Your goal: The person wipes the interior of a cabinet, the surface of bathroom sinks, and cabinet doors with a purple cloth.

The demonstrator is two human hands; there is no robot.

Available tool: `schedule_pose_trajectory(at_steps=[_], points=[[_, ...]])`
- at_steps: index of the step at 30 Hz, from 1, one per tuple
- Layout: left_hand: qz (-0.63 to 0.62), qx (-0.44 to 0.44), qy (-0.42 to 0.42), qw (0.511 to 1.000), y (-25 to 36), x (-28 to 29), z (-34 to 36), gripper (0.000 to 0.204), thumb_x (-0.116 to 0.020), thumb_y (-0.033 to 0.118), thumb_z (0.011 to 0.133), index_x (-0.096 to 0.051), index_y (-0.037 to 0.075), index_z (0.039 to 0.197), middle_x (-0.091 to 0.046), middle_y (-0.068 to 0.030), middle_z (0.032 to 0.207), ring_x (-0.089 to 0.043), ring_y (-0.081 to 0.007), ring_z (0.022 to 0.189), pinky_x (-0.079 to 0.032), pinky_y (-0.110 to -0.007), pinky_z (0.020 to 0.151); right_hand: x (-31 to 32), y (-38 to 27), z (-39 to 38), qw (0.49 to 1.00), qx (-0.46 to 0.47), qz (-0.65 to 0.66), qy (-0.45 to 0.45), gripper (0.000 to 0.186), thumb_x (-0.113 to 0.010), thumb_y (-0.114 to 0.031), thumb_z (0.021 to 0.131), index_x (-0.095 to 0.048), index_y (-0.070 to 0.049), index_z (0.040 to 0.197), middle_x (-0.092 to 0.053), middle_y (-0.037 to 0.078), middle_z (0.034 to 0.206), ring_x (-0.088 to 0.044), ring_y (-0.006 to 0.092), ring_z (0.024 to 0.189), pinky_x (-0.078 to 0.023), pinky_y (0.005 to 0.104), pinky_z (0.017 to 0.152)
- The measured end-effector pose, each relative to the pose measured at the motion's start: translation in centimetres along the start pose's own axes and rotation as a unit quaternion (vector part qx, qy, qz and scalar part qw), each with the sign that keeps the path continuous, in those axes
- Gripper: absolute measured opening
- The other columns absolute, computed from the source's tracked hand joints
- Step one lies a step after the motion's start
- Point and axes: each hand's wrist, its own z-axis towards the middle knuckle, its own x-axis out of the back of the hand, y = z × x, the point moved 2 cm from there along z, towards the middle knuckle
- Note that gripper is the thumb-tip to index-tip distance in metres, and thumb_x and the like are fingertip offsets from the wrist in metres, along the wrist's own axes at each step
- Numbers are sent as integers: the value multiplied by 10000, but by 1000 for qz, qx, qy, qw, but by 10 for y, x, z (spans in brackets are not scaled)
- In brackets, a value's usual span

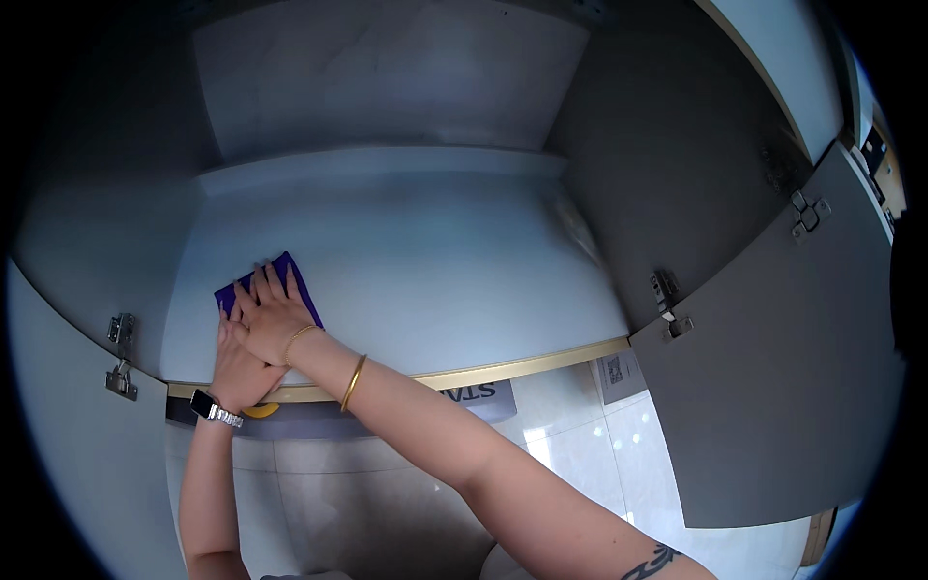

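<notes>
A folded purple cloth (302, 290) lies on the pale cabinet shelf (416, 261), towards its left front corner. On top of it my right hand (274, 324) presses flat, its fingers stretched forward and spread. My left hand (244, 372) lies partly under the right one, close to the shelf's front edge. The fingertips of the left hand show stretched out at the cloth's near left side; the rest of its fingers are hidden. A watch (215, 410) is on my left wrist, and gold bracelets (354, 384) are on my right.
Dark side walls (657, 145) and a back panel (387, 77) enclose the shelf. An open grey door (764, 358) with metal hinges (672, 304) stands at right, another door (87, 454) at left. Below the gold edge strip (522, 366) are printed boxes (619, 375) on a tiled floor (377, 493).
</notes>
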Motion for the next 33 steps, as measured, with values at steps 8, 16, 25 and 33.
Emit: schedule_pose_trajectory(at_steps=[8, 16, 25, 33], points=[[11, 5, -32, 999, -3, 4, -3, 806, -572, 544, 816, -402, 91, 1460, -238, -212, 1557, -104, -378, 1461, -61, -541, 1173, -8, 2, 0, 998, 16, 6, 54, 681, -279, -481, 974, -289, -46, 1498, -235, 248, 1548, -153, 361, 1467, -33, 500, 1190], [35, -22, 12, 999, -4, -5, 0, 813, -599, 517, 804, -401, 70, 1454, -228, -209, 1561, -133, -378, 1454, -71, -549, 1172, -6, 4, -3, 998, 19, 12, 61, 673, -297, -469, 972, -305, -39, 1490, -240, 256, 1543, -164, 370, 1462, -48, 499, 1190], [11, -23, 40, 999, -4, -12, 2, 843, -629, 532, 792, -401, 47, 1443, -310, -195, 1525, -171, -390, 1439, -83, -562, 1161, -3, 14, -3, 997, 40, 24, 62, 668, -331, -458, 956, -328, -46, 1482, -257, 241, 1542, -174, 360, 1462, -57, 485, 1196], [38, -63, 36, 997, 76, -18, 71, 879, -598, 623, 793, -396, 87, 1459, -242, -200, 1563, -139, -391, 1455, -86, -560, 1159, 40, 103, -19, 997, -15, 13, 77, 645, -381, -466, 933, -357, -133, 1485, -287, 162, 1555, -200, 314, 1465, -105, 453, 1199]])
